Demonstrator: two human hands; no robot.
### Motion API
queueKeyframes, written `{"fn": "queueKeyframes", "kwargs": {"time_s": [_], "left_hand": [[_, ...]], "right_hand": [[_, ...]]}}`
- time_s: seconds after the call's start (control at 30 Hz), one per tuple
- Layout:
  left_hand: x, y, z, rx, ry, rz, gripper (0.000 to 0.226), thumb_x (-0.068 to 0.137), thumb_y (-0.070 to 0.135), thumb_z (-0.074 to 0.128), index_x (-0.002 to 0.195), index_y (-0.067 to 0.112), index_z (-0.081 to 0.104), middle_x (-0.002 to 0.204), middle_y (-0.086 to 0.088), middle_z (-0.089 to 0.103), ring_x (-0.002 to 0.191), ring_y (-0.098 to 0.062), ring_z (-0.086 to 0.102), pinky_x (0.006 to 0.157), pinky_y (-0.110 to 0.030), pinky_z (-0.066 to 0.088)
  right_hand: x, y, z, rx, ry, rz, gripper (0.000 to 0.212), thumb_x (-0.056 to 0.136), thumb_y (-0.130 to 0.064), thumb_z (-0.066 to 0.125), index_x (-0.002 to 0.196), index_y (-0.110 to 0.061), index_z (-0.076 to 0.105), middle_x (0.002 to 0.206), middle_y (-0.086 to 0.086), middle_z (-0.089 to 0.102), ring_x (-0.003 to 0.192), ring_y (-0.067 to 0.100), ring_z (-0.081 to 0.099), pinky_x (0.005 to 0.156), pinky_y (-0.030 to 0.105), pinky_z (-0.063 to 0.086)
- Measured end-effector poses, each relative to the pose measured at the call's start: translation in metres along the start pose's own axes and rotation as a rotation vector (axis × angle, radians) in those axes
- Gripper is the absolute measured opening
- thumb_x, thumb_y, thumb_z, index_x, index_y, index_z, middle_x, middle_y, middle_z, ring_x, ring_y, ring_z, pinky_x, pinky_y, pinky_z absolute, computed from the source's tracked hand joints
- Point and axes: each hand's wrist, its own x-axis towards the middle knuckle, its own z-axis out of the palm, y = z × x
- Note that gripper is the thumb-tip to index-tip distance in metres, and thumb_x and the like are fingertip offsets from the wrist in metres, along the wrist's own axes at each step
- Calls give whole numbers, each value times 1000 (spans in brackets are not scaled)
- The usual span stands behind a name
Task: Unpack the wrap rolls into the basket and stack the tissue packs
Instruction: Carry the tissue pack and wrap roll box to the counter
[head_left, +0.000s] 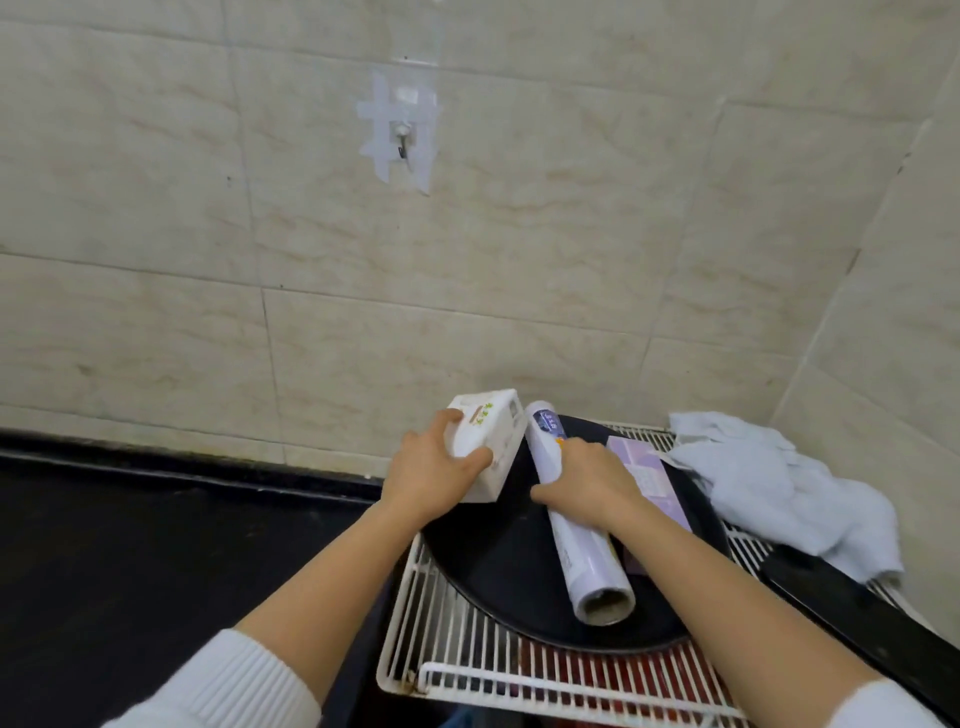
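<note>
My left hand (434, 470) grips a white tissue pack (493, 441) and holds it tilted at the far left edge of a round black pan (488, 561). A white wrap roll (576, 540) lies lengthwise in the pan with its open core end toward me. My right hand (587, 480) rests on the roll's far half, fingers curled over it. A flat purple box (649, 473) lies in the pan to the right of the roll, partly hidden under my right wrist. The pan sits on a white wire basket (467, 660).
A crumpled pale blue cloth (769, 483) lies on the basket's far right corner. The pan's black handle (857, 613) sticks out toward the lower right. A black counter (156, 545) spreads to the left. Tiled walls stand behind and to the right, with a taped hook (402, 137).
</note>
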Motion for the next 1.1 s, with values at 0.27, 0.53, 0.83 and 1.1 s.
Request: {"fn": "queueKeyframes", "kwargs": {"time_s": [0.27, 0.53, 0.83, 1.1], "left_hand": [[2, -66, -100, -236, 322, 23, 62, 71, 49, 60, 129, 43, 39, 118, 3, 54, 81, -11, 58, 56, -32, 50], [-19, -227, -221, -121, 428, -197, 67, 70, 54, 59, 132, 45, 37, 120, -6, 52, 89, -22, 53, 67, -33, 47], [-90, -432, -353, 28, 321, -513, 72, 73, 54, 55, 139, 43, 29, 123, -10, 44, 102, -34, 53, 82, -40, 50], [-110, -535, -371, 110, 284, -596, 71, 78, 49, 55, 142, 43, 24, 125, -9, 37, 105, -31, 43, 82, -39, 45]], "right_hand": [[8, -100, -19, 496, 98, -202, 51, 68, -38, 70, 113, -21, 56, 101, 0, 65, 84, 21, 62, 63, 31, 46], [-5, -294, 85, 663, -104, -282, 48, 73, -32, 72, 118, -22, 57, 106, 1, 68, 88, 20, 65, 72, 31, 49], [-65, -497, 236, 579, -339, -213, 43, 72, -39, 68, 108, -20, 53, 103, -2, 62, 83, 19, 57, 61, 29, 40], [-92, -582, 341, 453, -429, -66, 58, 77, -37, 66, 125, -12, 45, 117, 10, 57, 100, 30, 59, 75, 35, 48]]}}
